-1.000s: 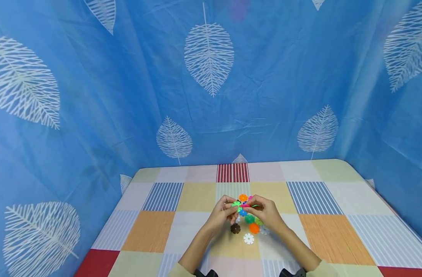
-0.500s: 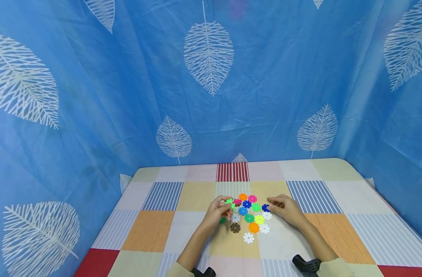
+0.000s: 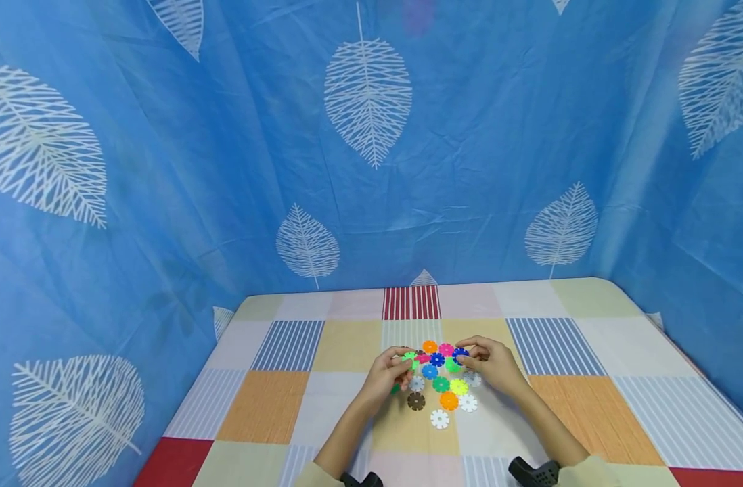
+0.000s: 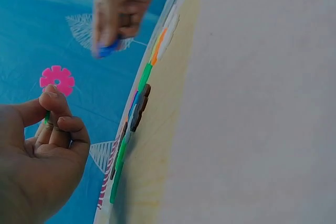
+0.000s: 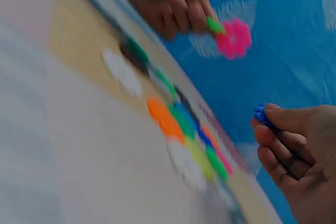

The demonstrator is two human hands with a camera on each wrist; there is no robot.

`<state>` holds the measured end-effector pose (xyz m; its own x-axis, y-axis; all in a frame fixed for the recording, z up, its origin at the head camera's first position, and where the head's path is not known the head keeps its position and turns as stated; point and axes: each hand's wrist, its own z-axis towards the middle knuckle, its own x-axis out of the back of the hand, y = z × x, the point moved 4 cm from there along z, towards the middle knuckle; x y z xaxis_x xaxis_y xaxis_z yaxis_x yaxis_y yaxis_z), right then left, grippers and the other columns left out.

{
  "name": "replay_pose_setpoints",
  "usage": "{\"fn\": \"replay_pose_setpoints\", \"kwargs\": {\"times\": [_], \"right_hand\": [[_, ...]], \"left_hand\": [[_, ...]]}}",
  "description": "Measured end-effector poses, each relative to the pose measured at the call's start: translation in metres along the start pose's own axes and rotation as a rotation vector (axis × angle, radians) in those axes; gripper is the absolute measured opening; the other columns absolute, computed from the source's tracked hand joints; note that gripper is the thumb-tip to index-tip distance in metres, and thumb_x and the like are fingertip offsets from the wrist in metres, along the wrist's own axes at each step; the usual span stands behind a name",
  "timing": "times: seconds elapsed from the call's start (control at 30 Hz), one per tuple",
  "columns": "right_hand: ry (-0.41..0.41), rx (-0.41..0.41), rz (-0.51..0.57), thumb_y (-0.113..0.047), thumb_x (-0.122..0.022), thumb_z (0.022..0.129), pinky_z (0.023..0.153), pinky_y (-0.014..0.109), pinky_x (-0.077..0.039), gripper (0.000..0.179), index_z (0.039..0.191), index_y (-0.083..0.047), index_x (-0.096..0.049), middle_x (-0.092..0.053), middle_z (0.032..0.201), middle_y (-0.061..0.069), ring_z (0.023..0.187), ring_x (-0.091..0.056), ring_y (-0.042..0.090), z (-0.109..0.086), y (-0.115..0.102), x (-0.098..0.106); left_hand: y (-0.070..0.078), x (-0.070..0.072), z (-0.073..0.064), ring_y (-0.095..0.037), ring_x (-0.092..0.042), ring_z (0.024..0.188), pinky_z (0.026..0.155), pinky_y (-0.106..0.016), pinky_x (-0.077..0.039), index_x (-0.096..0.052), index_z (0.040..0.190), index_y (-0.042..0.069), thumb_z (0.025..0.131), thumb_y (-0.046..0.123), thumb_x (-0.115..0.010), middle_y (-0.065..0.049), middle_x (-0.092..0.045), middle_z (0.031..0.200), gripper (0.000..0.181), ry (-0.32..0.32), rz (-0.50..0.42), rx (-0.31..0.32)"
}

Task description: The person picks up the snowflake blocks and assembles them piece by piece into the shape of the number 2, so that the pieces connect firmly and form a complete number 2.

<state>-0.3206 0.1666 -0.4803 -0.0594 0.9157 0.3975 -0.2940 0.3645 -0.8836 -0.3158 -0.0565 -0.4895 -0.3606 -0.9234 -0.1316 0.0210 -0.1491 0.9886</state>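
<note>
My left hand [image 3: 382, 379] pinches a light green notched plastic disc [image 3: 409, 356] between thumb and forefinger. Slotted into that green disc is a pink notched disc [image 4: 59, 80], standing out past the fingertips. Opposite it, my right hand [image 3: 494, 365] pinches a dark blue notched disc [image 3: 460, 353] by its edge; the right wrist view shows this blue disc [image 5: 260, 114] at the thumb tip. Both hands are raised over the scattered discs, with a gap between the pink disc and the blue one.
On the patchwork cloth [image 3: 335, 406] below lie several loose discs, among them an orange disc [image 3: 448, 400], a brown disc [image 3: 416, 401] and a white disc [image 3: 440, 419]. A blue curtain [image 3: 457, 135] with white leaves surrounds the table's back and sides.
A second ago the hands were together at the green and pink discs. The right hand then moved off to the right, took a dark blue disc, and has come partway back left with it.
</note>
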Motion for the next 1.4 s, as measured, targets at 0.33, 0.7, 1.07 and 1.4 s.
{"fn": "replay_pose_setpoints", "kwargs": {"times": [0.33,0.7,1.07,1.4], "right_hand": [[-0.042,-0.089,0.349,-0.010,-0.059,0.090,0.069,0.041,-0.054,0.036,0.117,0.013,-0.050,-0.067,0.081,0.022,0.069,-0.066,0.028,-0.004,-0.032,-0.032],[-0.045,-0.071,0.365,-0.010,-0.058,0.091,0.068,0.038,-0.055,0.037,0.121,0.009,-0.049,-0.067,0.081,0.023,0.070,-0.066,0.029,-0.006,-0.034,-0.038],[-0.027,-0.103,0.298,-0.010,-0.057,0.091,0.067,0.035,-0.055,0.030,0.119,0.004,-0.057,-0.068,0.077,0.016,0.066,-0.065,0.025,-0.006,-0.033,-0.040],[-0.002,-0.006,0.255,-0.009,-0.056,0.091,0.062,0.033,-0.055,0.029,0.116,0.007,-0.059,-0.067,0.073,0.014,0.061,-0.065,0.025,-0.005,-0.032,-0.045]], "left_hand": [[0.001,-0.003,0.001,-0.007,-0.045,0.050,0.046,-0.015,-0.040,-0.045,0.116,-0.011,0.094,0.005,-0.050,-0.002,-0.055,0.067,0.028,-0.006,0.001,-0.044],[0.008,-0.005,-0.002,-0.008,-0.045,0.050,0.046,-0.016,-0.040,-0.046,0.115,-0.010,0.094,0.001,-0.049,-0.003,-0.055,0.066,0.024,0.013,0.012,-0.027],[0.031,-0.015,-0.013,-0.009,-0.044,0.051,0.047,-0.016,-0.040,-0.043,0.112,-0.018,0.093,-0.005,-0.045,-0.008,-0.051,0.067,0.023,-0.032,0.106,-0.111],[0.026,-0.018,-0.014,-0.010,-0.044,0.053,0.048,-0.017,-0.039,-0.041,0.109,-0.020,0.092,-0.008,-0.044,-0.019,-0.050,0.068,0.020,-0.022,0.083,-0.128]]}}
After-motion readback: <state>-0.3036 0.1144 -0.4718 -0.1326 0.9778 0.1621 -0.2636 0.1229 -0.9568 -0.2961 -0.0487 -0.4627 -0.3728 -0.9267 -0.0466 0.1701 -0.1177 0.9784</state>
